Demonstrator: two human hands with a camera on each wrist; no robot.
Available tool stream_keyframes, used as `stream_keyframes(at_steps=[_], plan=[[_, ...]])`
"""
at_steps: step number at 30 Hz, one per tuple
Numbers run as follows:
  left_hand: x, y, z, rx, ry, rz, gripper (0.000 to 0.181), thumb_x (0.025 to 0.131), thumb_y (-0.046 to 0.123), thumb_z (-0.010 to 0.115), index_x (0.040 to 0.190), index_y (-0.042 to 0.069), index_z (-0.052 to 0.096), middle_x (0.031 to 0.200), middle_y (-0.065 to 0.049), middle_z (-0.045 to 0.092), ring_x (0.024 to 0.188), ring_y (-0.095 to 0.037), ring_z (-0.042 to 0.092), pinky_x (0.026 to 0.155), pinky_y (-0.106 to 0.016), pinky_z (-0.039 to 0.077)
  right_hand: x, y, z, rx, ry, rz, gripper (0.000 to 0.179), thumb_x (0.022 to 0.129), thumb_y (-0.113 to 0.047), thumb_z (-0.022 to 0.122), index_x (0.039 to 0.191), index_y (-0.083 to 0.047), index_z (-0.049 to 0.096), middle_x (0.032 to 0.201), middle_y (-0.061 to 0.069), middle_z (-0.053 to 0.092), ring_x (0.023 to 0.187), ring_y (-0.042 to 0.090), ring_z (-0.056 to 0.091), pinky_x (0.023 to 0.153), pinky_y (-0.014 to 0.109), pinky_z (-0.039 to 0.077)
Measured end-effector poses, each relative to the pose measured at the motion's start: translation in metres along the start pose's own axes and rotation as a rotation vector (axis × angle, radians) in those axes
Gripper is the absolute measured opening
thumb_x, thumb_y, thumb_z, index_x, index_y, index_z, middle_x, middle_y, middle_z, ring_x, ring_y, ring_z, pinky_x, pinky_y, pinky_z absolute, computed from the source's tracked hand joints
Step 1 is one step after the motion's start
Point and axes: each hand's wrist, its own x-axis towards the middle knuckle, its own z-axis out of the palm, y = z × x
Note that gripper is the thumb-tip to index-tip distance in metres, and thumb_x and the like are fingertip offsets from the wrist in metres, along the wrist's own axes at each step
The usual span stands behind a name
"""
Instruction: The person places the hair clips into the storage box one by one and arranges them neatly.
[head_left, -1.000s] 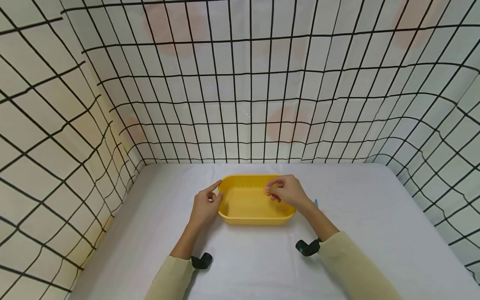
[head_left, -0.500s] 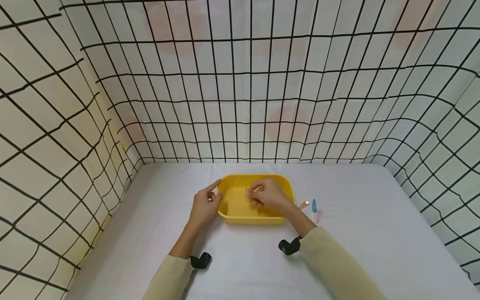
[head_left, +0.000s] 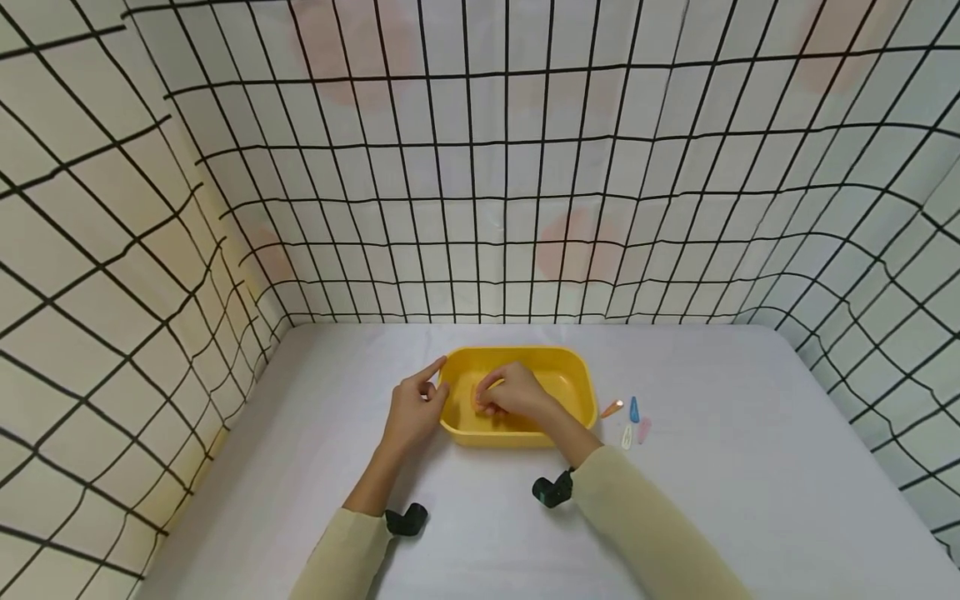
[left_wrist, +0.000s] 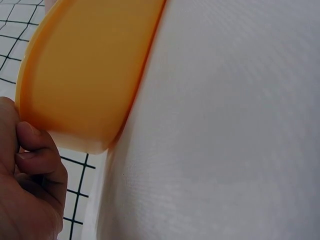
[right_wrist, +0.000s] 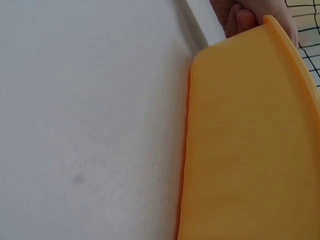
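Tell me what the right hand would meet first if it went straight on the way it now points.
Likely the left wall of the yellow tray, beside the left hand. The right hand's height is unclear, so the tray floor might come first.

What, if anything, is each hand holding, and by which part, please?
Left fingers grip the yellow tray by its left rim; right fingers pinch a small orange thing, by which part I cannot tell.

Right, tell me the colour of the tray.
The tray is plain yellow; the head view shows it best.
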Motion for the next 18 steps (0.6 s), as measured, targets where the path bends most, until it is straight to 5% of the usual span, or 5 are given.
stream_keyframes(at_steps=[18], plan=[[0.0, 0.001, 0.0, 0.001, -0.004, -0.006, 0.047, 0.097, 0.018, 0.064, 0.144, 0.022, 0.063, 0.06, 0.002, 0.046, 0.048, -0.011, 0.036, 0.045, -0.021, 0.032, 0.011, -0.007, 0.02, -0.02, -0.016, 0.062, 0.009, 0.091, -0.008, 0.072, 0.088, -0.001, 0.076, 0.069, 0.008, 0.07, 0.053, 0.014, 0.065, 0.054, 0.022, 0.056]])
